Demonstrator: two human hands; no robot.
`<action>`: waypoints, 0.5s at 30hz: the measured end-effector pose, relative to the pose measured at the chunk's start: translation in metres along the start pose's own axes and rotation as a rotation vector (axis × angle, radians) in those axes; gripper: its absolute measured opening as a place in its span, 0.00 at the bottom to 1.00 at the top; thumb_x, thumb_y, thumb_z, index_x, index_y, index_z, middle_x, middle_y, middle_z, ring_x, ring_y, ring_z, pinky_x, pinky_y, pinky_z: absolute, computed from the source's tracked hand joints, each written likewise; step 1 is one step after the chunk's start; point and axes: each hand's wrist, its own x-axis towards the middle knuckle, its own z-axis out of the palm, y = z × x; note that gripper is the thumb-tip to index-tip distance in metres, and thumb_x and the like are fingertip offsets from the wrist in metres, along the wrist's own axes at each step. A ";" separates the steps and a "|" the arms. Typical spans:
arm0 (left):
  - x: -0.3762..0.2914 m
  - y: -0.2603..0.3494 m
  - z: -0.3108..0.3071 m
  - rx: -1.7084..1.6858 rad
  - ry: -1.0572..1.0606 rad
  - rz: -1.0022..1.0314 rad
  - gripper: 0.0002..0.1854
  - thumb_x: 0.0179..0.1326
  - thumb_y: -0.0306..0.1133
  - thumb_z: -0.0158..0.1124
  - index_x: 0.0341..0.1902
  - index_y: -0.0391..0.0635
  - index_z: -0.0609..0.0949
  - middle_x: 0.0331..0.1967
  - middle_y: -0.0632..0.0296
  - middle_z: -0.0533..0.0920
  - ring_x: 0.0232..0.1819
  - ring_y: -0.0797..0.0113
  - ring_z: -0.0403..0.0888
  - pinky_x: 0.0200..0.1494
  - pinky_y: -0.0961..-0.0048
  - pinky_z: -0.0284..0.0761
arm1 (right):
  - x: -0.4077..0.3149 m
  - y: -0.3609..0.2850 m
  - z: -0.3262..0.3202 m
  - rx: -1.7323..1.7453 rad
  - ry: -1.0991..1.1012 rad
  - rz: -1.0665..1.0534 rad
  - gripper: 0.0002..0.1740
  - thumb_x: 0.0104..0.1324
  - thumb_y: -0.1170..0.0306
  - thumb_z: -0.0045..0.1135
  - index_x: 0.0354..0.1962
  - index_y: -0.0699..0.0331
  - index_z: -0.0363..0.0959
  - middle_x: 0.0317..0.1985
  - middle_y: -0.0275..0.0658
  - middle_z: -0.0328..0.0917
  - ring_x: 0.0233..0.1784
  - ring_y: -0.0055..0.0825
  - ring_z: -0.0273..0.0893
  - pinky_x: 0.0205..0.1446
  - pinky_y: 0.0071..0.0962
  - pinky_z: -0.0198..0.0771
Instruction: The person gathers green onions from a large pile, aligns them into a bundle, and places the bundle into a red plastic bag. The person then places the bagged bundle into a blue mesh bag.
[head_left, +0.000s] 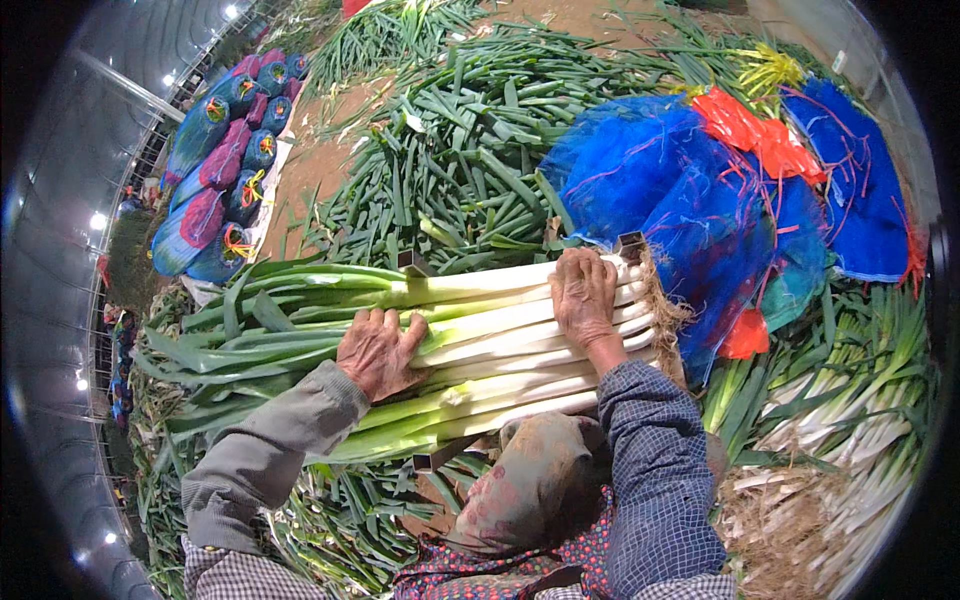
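A row of long, thick green onions (487, 330) lies crosswise before me, white shanks and roots to the right, green leaves to the left. Metal square-tube ends (631, 241) of a rack show at their edges. My left hand (382, 352) grips the onions where white turns green, thumb spread towards the right. Nearer the roots (664, 315), my right hand (585, 296) bends its fingers over the far side of the white shanks. The undersides of the onions and the fingertips of the right hand are hidden.
Beyond the rack spreads a heap of green onion leaves (465, 150). Blue mesh bags (660, 172) with red plastic pieces (757, 135) lie at the right. More onions (847, 405) are piled at lower right. Stacked filled net bags (217, 157) stand at the upper left. My knee (517, 472) is close below the rack.
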 end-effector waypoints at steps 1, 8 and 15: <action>-0.001 0.001 0.000 -0.005 0.026 -0.001 0.38 0.44 0.60 0.68 0.52 0.45 0.74 0.32 0.52 0.77 0.39 0.52 0.76 0.44 0.58 0.69 | -0.002 0.001 0.001 -0.006 -0.001 0.004 0.24 0.60 0.65 0.58 0.51 0.63 0.64 0.51 0.43 0.68 0.60 0.40 0.63 0.62 0.46 0.53; 0.003 -0.004 -0.004 -0.044 0.074 0.069 0.42 0.45 0.62 0.67 0.59 0.47 0.71 0.44 0.51 0.72 0.49 0.52 0.70 0.49 0.55 0.66 | -0.003 0.000 0.003 -0.008 0.037 0.024 0.19 0.61 0.64 0.55 0.49 0.60 0.66 0.51 0.40 0.67 0.60 0.39 0.61 0.63 0.45 0.52; 0.004 0.010 0.001 -0.054 -0.020 0.059 0.42 0.45 0.62 0.67 0.57 0.42 0.71 0.43 0.50 0.73 0.47 0.53 0.71 0.48 0.56 0.66 | -0.005 0.000 -0.001 0.017 0.065 0.013 0.17 0.60 0.69 0.53 0.47 0.60 0.65 0.50 0.40 0.68 0.60 0.38 0.62 0.63 0.43 0.52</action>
